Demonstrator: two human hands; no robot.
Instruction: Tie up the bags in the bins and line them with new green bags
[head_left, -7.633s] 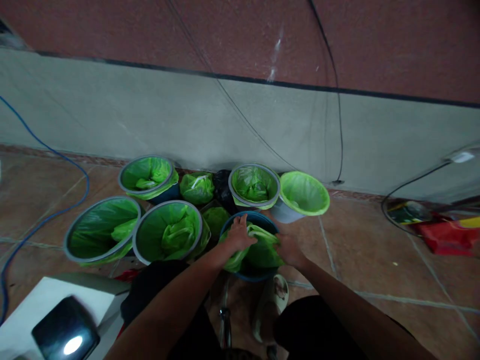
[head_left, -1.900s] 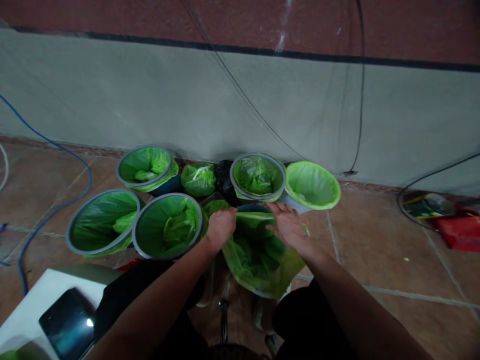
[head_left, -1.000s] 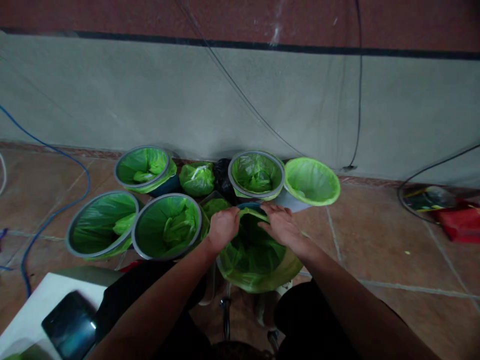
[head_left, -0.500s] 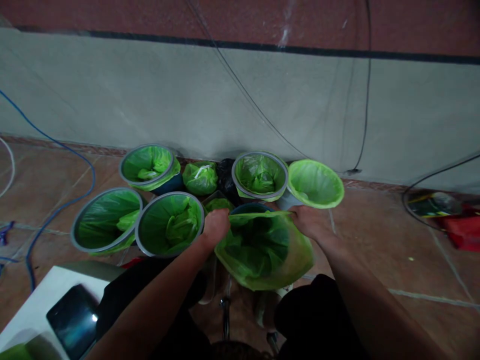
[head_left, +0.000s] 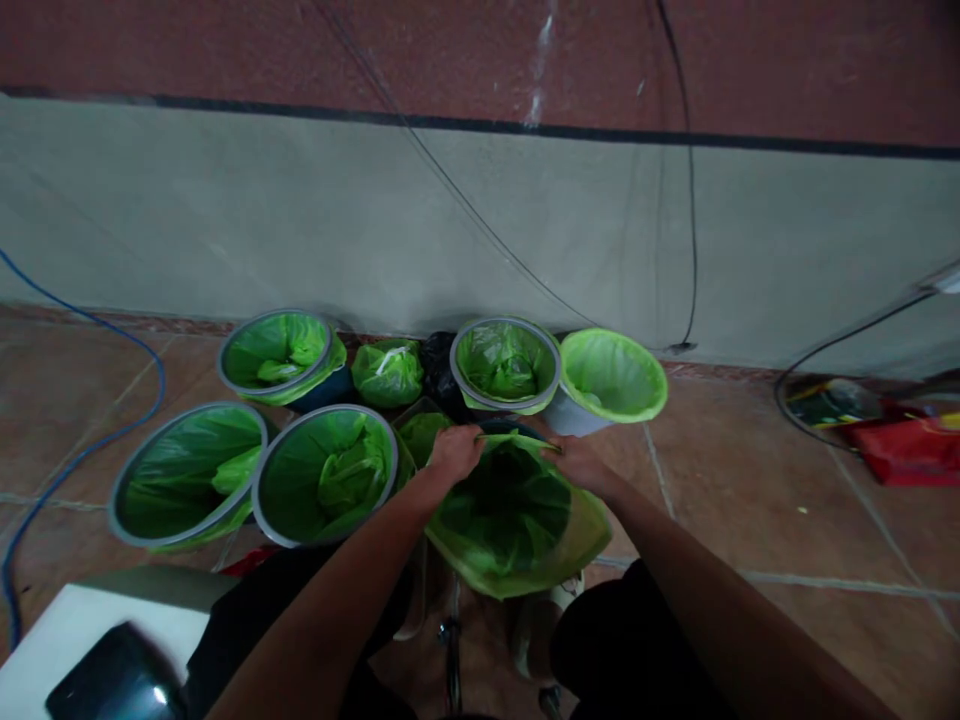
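Observation:
A green plastic bag (head_left: 517, 520) lines a blue bucket right in front of me; the bag hangs over the near side and hides most of the bucket. My left hand (head_left: 454, 455) is closed on the bag's far edge at the left. My right hand (head_left: 583, 464) grips the same edge at the right. Between them the edge is pulled into a thin taut line over the far part of the bucket's rim (head_left: 508, 427).
Several other buckets lined with green bags stand around: two at the left (head_left: 187, 475) (head_left: 326, 475), two behind (head_left: 277, 345) (head_left: 506, 365), one tilted at the right (head_left: 611, 375). A tied green bag (head_left: 388, 372) lies by the wall. A phone (head_left: 112, 685) rests on a white surface at bottom left.
My hands have drawn closer together along the bag's far edge, the right one moving left. The bag's near side still hangs over the bucket. The view has shifted slightly.

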